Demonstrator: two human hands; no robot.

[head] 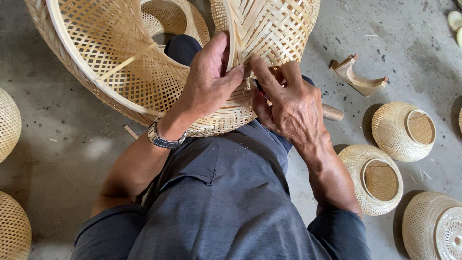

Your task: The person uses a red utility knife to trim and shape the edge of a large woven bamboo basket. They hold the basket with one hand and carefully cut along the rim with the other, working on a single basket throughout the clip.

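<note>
Left hand and right hand pinch strips on one large woven basket. Three small woven shades lie right of the right hand; two more lie left of the left hand.

Pale straw-yellow bamboo basket, open square lattice on one side, tight herringbone weave on the other. Dark grey trousers. Silver wristwatch. Speckled grey concrete floor. Tan woven lampshades.

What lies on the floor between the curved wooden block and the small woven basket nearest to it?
In the head view, bare concrete floor separates the curved wooden block from the small woven basket, apart from tiny scraps.
</note>
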